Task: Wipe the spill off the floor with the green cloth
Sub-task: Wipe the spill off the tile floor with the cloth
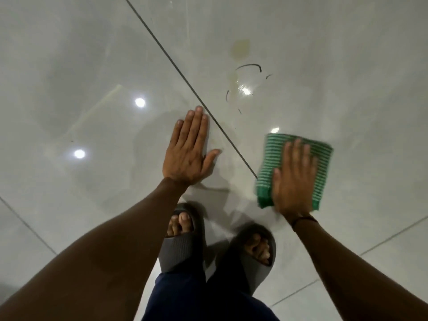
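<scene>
A green cloth with thin white stripes lies folded flat on the glossy pale floor tiles. My right hand presses down on it, palm flat, fingers stretched out and slightly blurred. The spill is a clear wet patch with dark curved edges, farther away than the cloth; a yellowish stain lies beyond it. My left hand rests flat on the bare tile to the left of the cloth, fingers together, holding nothing.
A dark grout line runs diagonally between my hands. My two feet in grey slide sandals stand close below the hands. Ceiling lights reflect as bright spots on the left tile.
</scene>
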Motion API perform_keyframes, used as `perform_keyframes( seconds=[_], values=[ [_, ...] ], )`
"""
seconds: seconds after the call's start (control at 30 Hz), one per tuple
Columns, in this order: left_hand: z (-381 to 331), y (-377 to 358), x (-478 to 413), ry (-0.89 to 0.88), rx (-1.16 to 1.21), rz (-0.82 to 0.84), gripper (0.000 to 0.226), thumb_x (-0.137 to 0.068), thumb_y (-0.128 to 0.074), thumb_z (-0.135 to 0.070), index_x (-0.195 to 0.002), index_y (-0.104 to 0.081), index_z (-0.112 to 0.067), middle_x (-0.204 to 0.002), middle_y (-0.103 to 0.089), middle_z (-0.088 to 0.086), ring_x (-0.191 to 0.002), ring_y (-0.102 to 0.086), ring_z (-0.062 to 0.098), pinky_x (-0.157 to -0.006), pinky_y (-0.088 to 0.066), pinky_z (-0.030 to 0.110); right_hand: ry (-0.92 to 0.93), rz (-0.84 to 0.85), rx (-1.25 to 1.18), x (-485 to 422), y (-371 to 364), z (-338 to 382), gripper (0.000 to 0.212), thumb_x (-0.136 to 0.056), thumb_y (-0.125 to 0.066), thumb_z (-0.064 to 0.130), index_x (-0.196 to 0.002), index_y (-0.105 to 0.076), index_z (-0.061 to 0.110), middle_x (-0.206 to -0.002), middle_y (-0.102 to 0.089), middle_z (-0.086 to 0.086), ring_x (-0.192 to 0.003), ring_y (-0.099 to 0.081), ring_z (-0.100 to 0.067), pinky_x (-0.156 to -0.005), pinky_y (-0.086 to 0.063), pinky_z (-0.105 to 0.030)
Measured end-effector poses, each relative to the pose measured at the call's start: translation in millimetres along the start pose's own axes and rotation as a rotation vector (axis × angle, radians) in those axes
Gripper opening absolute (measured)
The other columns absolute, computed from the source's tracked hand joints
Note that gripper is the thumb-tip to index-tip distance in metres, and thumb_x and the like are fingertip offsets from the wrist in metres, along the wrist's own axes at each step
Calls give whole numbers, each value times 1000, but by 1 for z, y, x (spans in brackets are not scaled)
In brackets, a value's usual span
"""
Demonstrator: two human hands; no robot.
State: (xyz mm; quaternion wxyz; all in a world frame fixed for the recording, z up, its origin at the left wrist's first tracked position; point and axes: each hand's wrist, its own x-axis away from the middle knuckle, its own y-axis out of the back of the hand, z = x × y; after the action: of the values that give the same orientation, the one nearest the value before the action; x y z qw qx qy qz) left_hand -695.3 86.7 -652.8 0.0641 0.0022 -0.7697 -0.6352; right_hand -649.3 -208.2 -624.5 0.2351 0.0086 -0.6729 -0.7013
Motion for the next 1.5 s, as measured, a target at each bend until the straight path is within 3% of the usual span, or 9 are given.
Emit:
perform_keyframes(
  seconds=[0.17,0.3,0.43,0.57,0.7,0.87,1.03,1.27,1.5],
  values=[
    [-3,1,-1,1,7,17,92,-109,-28,-61,-177,-11,-2,-188,-7,20,-177,-9,37,-144,-13,57,-392,-210,-39,-116,25,-17,70,-117,-19,42,-175,-14,4,-184,-14,-25,-171,-16,-46,-136,-22,-66],
    [-5,8,-4,-7,46,-33,88,-107,-43,-53,-174,-26,3,-185,-21,23,-174,-20,39,-141,-23,60,-179,-266,-1,-186,40,62,73,-115,-26,42,-174,-19,1,-182,-20,-26,-170,-21,-46,-138,-22,-64],
    [36,18,-32,-2,34,-63,82,-114,-29,-56,-176,-23,-3,-188,-16,17,-177,-13,33,-145,-13,53,-1,-113,-103,-110,22,81,77,-116,-27,51,-178,-2,13,-187,-3,-13,-175,-2,-34,-141,-11,-60],
    [78,33,-82,125,-46,11,88,-113,-23,-63,-178,-10,-6,-189,-4,15,-177,-4,34,-143,-14,58,-222,-82,-126,-69,11,30,81,-114,-25,56,-177,-10,8,-186,-10,-15,-174,-11,-37,-139,-16,-64],
    [81,23,-87,48,-49,13,92,-111,-19,-69,-179,-6,-10,-190,-1,12,-178,-2,30,-145,-11,53,-508,-199,-158,-159,37,25,79,-116,-22,50,-175,-10,-1,-185,-10,-22,-173,-12,-42,-137,-17,-66],
    [82,23,-88,38,-49,-4,84,-113,-23,-60,-179,-9,-9,-190,-3,14,-178,-3,30,-145,-9,52,-148,-229,-91,-257,52,101,78,-116,-20,51,-176,-11,2,-185,-10,-22,-173,-12,-42,-140,-15,-62],
    [83,31,-87,38,11,5,85,-113,-32,-57,-178,-16,-5,-189,-10,17,-177,-8,33,-143,-17,57,231,-8,-6,-138,25,95,79,-115,-14,58,-178,-1,13,-188,1,-11,-175,-2,-33,-141,-14,-61],
    [86,22,-85,12,17,0,95,-110,-33,-69,-179,-9,-9,-190,-4,14,-178,-3,31,-145,-10,53,-627,-198,-132,-217,58,43,80,-115,-16,52,-175,-12,0,-184,-11,-25,-172,-12,-47,-140,-12,-61],
    [84,31,-87,22,-5,8,85,-112,-30,-58,-178,-13,-7,-188,-10,19,-177,-9,35,-145,-10,52,117,-158,-59,-212,37,164,76,-116,-27,52,-177,-14,8,-186,-12,-16,-173,-12,-40,-141,-11,-60]
  ],
)
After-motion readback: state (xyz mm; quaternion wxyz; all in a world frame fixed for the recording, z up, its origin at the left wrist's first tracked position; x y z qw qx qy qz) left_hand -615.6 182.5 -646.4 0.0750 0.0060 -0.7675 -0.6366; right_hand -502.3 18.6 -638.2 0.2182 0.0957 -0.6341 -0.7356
